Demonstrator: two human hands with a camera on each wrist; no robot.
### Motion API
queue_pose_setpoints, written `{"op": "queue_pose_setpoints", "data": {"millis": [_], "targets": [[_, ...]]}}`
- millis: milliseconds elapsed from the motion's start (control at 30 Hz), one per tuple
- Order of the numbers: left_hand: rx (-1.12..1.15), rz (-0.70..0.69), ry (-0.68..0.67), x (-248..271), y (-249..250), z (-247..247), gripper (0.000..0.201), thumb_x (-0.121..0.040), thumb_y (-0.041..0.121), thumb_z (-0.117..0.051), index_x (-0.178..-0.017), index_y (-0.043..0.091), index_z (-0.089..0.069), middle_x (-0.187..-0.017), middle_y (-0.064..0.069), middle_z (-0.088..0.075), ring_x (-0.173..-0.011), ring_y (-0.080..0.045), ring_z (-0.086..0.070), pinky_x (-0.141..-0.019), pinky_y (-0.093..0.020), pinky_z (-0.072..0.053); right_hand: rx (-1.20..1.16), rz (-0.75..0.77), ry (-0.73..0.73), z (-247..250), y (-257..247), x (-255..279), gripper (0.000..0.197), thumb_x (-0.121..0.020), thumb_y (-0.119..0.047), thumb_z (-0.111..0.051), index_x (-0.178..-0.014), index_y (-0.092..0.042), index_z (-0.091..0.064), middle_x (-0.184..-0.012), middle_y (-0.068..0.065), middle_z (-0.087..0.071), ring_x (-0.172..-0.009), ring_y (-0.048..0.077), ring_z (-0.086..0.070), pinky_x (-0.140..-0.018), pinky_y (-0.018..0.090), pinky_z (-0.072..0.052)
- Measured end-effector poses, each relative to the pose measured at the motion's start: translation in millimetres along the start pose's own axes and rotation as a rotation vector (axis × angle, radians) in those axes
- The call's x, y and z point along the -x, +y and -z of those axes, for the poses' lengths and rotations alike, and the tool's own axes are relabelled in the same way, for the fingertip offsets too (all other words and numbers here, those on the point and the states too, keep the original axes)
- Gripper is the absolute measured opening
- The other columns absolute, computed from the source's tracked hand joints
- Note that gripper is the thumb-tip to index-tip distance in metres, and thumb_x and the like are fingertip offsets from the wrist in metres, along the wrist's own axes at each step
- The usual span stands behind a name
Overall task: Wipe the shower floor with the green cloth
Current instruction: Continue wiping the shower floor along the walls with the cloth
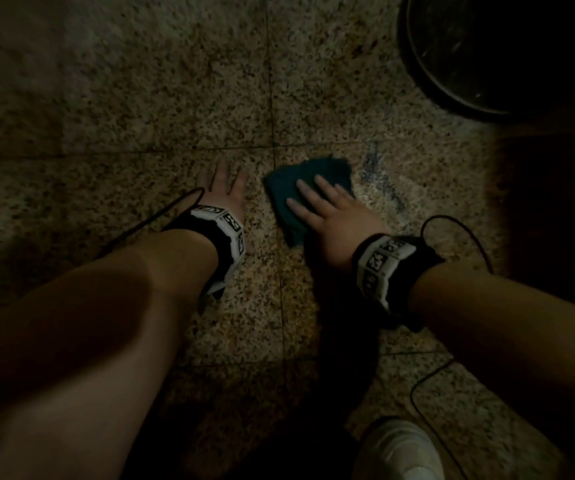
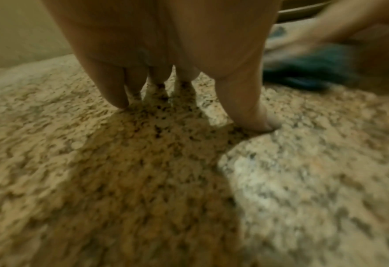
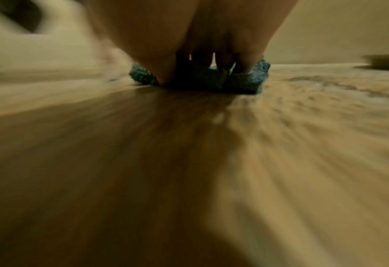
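Note:
A folded green cloth point(image 1: 289, 195) lies flat on the speckled granite shower floor point(image 1: 140, 133), just right of a tile joint. My right hand point(image 1: 327, 209) presses down on it with straight, spread fingers; the wrist view shows the cloth point(image 3: 252, 79) bunched under the fingertips and heavy motion blur. My left hand point(image 1: 225, 188) rests flat on the bare floor to the cloth's left, with its fingers point(image 2: 118, 90) straight and touching the stone point(image 2: 143, 162). The cloth point(image 2: 307, 70) appears blurred at the left wrist view's upper right.
A dark round basin point(image 1: 487, 53) stands at the far right on the floor. A dark wet smear point(image 1: 379, 174) marks the tile right of the cloth. A white shoe point(image 1: 400, 448) is at the bottom, with a black cable point(image 1: 428, 375) trailing nearby.

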State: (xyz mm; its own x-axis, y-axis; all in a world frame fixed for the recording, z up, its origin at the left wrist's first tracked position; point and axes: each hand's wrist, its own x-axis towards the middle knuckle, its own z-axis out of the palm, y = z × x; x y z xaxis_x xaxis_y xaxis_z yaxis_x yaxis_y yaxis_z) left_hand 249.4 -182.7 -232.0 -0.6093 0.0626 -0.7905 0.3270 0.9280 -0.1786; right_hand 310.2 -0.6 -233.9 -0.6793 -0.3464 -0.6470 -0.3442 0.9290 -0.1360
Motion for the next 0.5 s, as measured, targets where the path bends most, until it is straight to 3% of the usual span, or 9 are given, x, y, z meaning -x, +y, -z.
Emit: {"op": "queue_pose_setpoints", "data": {"millis": [200,500], "targets": [[-0.05,0.001,0.002,-3,-1,0,0.137,-0.062,0.071,-0.068,-0.142,0.022,0.032,-0.151,-0.009,0.033,-0.143,-0.035,0.013,-0.117,-0.046,-0.015,-0.129,-0.177,0.035,36,4,-32,0.074,-0.097,-0.023,-0.039,-0.15,-0.03,0.011,-0.155,-0.001,0.025,-0.144,0.024,0.02,-0.117,0.038,0.005],[-0.023,-0.007,-0.003,6,0,5,0.133,-0.065,0.064,-0.072,-0.145,0.023,0.026,-0.152,-0.009,0.03,-0.144,-0.035,0.008,-0.114,-0.048,-0.019,-0.082,-0.124,0.0,16,5,0,0.069,-0.1,-0.022,-0.035,-0.15,-0.028,0.012,-0.156,0.0,0.025,-0.143,0.028,0.02,-0.116,0.04,0.005]]}}
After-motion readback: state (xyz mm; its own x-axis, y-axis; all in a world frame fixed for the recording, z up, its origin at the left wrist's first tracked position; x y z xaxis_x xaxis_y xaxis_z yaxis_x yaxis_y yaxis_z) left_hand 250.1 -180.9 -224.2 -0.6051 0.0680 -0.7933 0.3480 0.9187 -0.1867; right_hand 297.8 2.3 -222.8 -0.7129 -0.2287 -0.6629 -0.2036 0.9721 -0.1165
